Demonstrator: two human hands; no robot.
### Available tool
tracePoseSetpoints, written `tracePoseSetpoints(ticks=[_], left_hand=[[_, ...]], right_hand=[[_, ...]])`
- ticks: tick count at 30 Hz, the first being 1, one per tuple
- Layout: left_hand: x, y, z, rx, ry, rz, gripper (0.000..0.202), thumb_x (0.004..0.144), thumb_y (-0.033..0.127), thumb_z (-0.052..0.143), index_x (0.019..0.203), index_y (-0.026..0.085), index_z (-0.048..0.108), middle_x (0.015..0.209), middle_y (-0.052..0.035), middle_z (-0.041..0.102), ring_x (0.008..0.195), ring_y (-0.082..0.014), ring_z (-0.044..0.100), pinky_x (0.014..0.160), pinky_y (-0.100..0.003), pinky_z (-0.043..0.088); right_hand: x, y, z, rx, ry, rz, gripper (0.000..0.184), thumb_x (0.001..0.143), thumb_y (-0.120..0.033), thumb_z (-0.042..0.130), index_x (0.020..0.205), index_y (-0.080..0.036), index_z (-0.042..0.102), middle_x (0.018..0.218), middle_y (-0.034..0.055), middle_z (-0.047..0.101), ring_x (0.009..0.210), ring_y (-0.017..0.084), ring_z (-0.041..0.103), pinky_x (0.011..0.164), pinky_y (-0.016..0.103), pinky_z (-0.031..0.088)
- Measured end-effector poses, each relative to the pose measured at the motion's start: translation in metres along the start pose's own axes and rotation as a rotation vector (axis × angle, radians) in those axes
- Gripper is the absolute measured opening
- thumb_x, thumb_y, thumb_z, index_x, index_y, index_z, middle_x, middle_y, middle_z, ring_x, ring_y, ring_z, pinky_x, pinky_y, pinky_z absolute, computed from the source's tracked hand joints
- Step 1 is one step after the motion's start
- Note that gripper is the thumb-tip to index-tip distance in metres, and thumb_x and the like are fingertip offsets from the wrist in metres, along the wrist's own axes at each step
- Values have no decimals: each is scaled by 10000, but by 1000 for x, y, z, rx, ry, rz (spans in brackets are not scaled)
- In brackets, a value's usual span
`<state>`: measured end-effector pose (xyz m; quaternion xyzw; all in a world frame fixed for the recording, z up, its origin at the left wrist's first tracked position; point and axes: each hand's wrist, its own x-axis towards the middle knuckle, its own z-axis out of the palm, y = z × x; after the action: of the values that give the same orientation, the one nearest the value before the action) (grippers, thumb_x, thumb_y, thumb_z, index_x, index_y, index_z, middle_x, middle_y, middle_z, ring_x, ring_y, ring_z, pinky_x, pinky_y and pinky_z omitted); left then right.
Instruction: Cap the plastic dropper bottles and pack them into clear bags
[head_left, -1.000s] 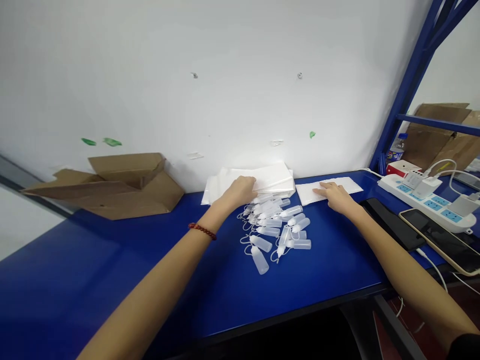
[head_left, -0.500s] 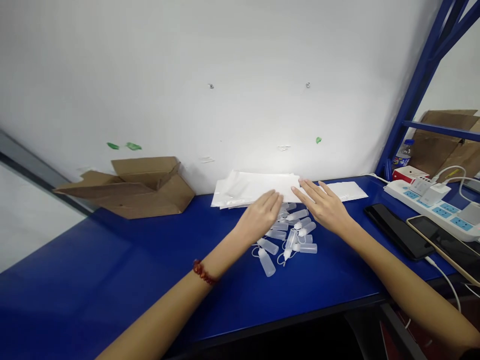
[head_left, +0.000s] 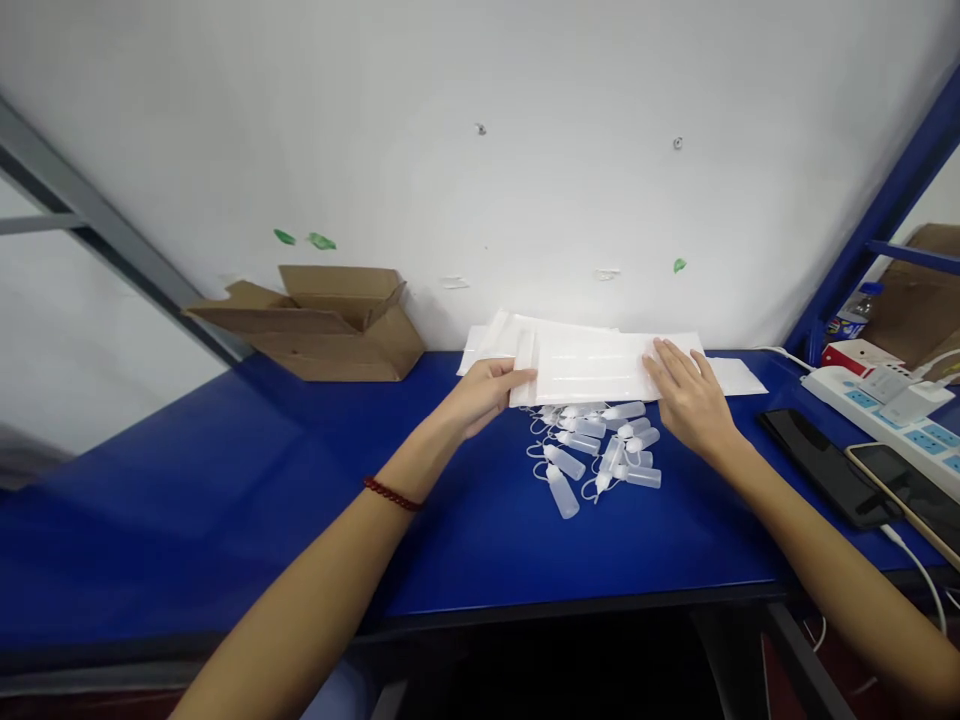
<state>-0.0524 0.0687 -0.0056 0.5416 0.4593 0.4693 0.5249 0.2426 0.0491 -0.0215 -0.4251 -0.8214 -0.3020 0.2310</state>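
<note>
A white plastic bag (head_left: 592, 368), flat and glossy, lies on top of other white bags (head_left: 739, 376) against the wall. My left hand (head_left: 486, 392) pinches its left end between thumb and fingers. On its right part rests my right hand (head_left: 688, 392), fingers stretched out and lying flat. Just in front of the bags is a loose pile of small translucent squeeze bottles (head_left: 564, 490) with tethered caps. The bag's front edge covers the back of that pile.
An opened cardboard box (head_left: 352, 340) stands at the left by the wall. Toward the right lie a black phone (head_left: 821, 465), a second phone (head_left: 907, 490) and a white power strip (head_left: 877, 415) with chargers and cables. A drink bottle (head_left: 855, 310) stands behind them.
My left hand has moved from lying on the bags to gripping the left end of the top bag. That bag has shifted rightward; my right hand still lies on it. The view has turned left.
</note>
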Motion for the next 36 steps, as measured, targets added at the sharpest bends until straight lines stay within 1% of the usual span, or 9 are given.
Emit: tracePoseSetpoints(ticks=[2,6,11,17,22,26,29,32,36], left_hand=[[-6,3,9,-129,-111,-48,288,660,280,808,874,95,754,886,-128,777,851,-248,733,807,-340,584],[-22,2,35,-213,-312,-54,326,655,225,831,947,101,758,956,-132,778,858,-235,735,808,-352,590],[-31,-3,52,-164,-422,-30,391,692,254,835,1045,115,741,947,-114,781,801,-200,737,782,-335,596],[-31,-5,58,-97,-360,-33,487,692,265,827,1141,130,694,891,-76,781,762,-171,728,741,-294,591],[-32,0,57,43,-314,-16,337,749,311,758,1021,122,692,747,-43,742,627,-143,680,606,-252,551],[-38,8,54,369,-378,32,310,858,436,624,769,141,657,502,27,574,444,-96,529,481,-212,424],[-45,10,59,692,-420,77,369,815,492,658,682,147,665,423,59,435,382,-75,360,410,-210,259],[-52,9,68,873,-431,99,400,752,529,703,641,147,666,426,44,455,389,-83,350,412,-224,224],[-54,10,72,791,-312,123,424,832,549,594,728,145,672,444,36,479,402,-102,411,435,-226,293]], right_hand=[[0,-6,-5,17,-6,-33,542,776,-79,494,1314,-66,562,1424,249,521,1329,350,482,1070,561,344],[1,-19,-18,80,2,-102,687,744,-205,555,1411,-97,434,1472,249,456,1359,373,420,1069,590,296],[4,-22,-23,127,-91,-58,806,693,-249,578,1449,-110,335,1462,266,425,1368,429,345,1045,650,244],[5,-15,-21,143,-101,-25,735,705,-194,551,1409,-113,356,1335,237,500,1251,370,438,1051,626,220],[7,-12,-25,130,-77,4,681,747,-215,531,1400,-128,357,1222,189,545,1101,325,488,1023,564,242],[7,-3,-27,97,-103,34,684,739,-205,541,1397,-122,375,1200,179,555,1057,324,474,939,496,281],[6,7,-27,76,-144,64,623,725,-186,549,1338,-130,451,1167,169,580,1035,322,466,899,476,271],[5,13,-26,84,-170,79,601,715,-190,561,1308,-138,482,1162,160,590,1046,322,458,903,477,254],[4,12,-28,129,-169,77,624,724,-220,568,1332,-141,449,1184,162,578,1058,325,455,916,477,258]])
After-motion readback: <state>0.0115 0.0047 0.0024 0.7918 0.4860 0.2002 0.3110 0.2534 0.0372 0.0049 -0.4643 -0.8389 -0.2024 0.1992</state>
